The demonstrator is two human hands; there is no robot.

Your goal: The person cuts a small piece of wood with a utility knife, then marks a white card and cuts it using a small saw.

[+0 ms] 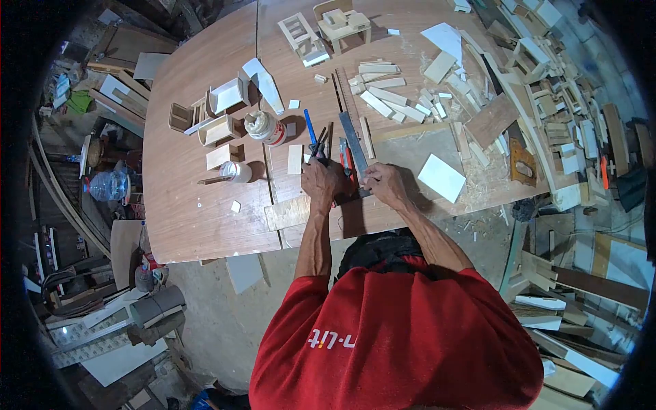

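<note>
My left hand (pixel 321 180) is closed at the table's front edge. Dark tool ends (pixel 318 148) stick out just beyond its fingers, but what it grips is hidden. Opposite it, my right hand (pixel 385 184) is closed in a pinch close to the near end of a dark grey flat bar (pixel 352 139); anything between its fingertips is too small to make out. Between the hands lies a red utility knife (pixel 346 158). A blue pen-like stick (pixel 309 126) points away past my left hand. A small pale wood block (pixel 294 159) lies to its left.
A jar with a red label (pixel 266 128) and a smaller white jar (pixel 236 172) stand left, beside small wooden furniture pieces (pixel 220 131). Miniature chairs (pixel 343 26) stand at the back. Wood strips (pixel 386 96), a white panel (pixel 441 178) and shavings cover the right.
</note>
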